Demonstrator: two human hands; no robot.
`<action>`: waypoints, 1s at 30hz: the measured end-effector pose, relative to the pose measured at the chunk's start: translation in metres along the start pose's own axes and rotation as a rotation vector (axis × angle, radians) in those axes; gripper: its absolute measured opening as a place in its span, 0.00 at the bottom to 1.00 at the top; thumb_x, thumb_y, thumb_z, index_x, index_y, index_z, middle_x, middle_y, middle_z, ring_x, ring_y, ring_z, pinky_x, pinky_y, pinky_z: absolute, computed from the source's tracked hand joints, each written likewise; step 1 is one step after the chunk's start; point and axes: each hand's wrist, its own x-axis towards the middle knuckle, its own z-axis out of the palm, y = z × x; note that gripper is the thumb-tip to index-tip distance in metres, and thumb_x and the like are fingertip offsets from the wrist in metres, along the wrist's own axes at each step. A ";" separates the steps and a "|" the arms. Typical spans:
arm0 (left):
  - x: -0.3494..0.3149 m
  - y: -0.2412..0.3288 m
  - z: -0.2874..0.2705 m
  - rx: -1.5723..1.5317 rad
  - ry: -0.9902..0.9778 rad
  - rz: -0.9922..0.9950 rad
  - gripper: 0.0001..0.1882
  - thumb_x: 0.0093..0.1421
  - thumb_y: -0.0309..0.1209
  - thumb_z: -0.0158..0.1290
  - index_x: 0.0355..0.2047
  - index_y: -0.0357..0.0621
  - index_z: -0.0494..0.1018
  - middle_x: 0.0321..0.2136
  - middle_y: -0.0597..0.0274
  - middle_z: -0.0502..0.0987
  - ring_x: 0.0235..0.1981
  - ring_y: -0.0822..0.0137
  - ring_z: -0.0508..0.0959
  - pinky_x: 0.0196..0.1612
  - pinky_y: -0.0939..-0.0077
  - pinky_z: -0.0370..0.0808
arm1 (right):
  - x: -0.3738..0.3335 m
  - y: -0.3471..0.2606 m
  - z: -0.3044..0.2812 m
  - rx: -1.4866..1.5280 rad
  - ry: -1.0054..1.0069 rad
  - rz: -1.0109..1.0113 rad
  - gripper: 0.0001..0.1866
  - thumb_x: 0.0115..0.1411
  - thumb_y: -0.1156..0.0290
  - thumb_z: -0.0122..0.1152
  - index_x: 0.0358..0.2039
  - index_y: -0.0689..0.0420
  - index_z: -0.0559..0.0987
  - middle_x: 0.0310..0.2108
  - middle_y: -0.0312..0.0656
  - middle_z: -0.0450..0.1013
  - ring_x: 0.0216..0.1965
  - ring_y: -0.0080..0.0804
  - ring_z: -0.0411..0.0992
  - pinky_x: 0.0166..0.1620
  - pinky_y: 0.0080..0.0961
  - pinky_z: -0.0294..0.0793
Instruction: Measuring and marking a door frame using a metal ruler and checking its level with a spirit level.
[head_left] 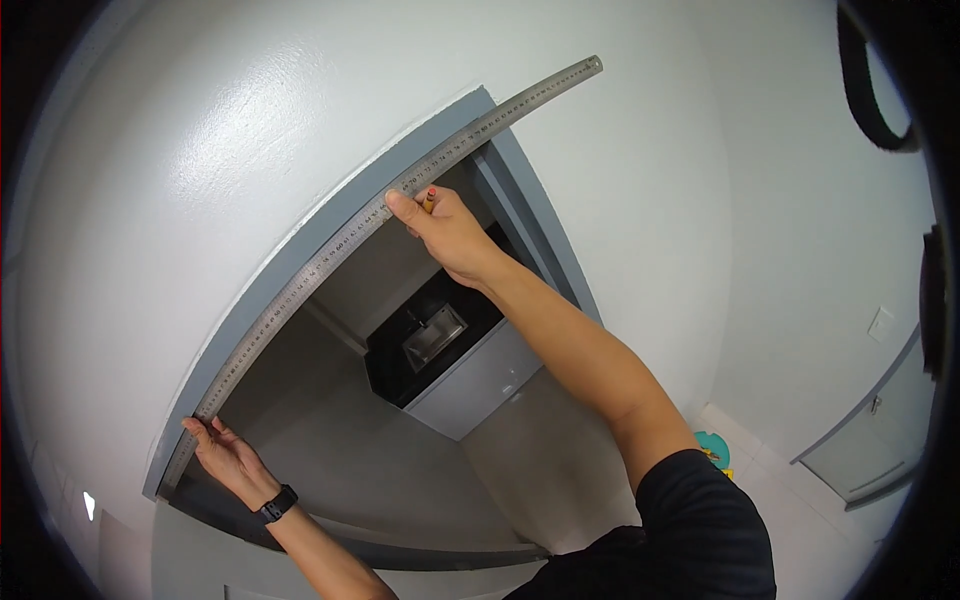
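A long steel ruler lies along the top bar of a grey-blue door frame, running on a slant in the view. Its far right end sticks out past the frame's corner over the white wall. My left hand, with a black watch on the wrist, pinches the ruler near its lower left end. Further up, my right hand has its thumb on the ruler's face and its fingers behind the lower edge, partly hidden. A short pencil with a reddish end pokes out of that same hand.
Through the doorway stands a black counter with a steel sink above a white cabinet. At right are a light switch, a pale door and a teal round object on the floor. A black strap hangs upper right.
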 end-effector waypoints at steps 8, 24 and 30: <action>-0.005 0.001 0.004 0.011 0.030 0.005 0.19 0.66 0.39 0.62 0.46 0.34 0.77 0.42 0.61 0.80 0.41 0.75 0.80 0.43 0.83 0.79 | -0.008 0.004 -0.002 -0.012 -0.023 0.058 0.23 0.70 0.52 0.63 0.43 0.64 0.80 0.35 0.31 0.73 0.38 0.16 0.66 0.44 0.19 0.68; 0.011 -0.006 -0.010 0.011 0.017 -0.014 0.20 0.66 0.39 0.62 0.45 0.31 0.77 0.43 0.59 0.80 0.40 0.72 0.79 0.42 0.83 0.78 | -0.029 -0.001 -0.052 -0.069 0.214 -0.076 0.17 0.73 0.58 0.57 0.46 0.60 0.80 0.41 0.35 0.78 0.40 0.19 0.71 0.46 0.19 0.69; -0.011 0.003 0.012 0.021 0.043 -0.005 0.17 0.66 0.38 0.62 0.43 0.33 0.77 0.39 0.61 0.81 0.40 0.73 0.79 0.42 0.82 0.79 | 0.004 0.002 -0.047 0.012 0.172 -0.040 0.12 0.72 0.60 0.59 0.36 0.54 0.76 0.30 0.30 0.70 0.31 0.16 0.60 0.37 0.17 0.62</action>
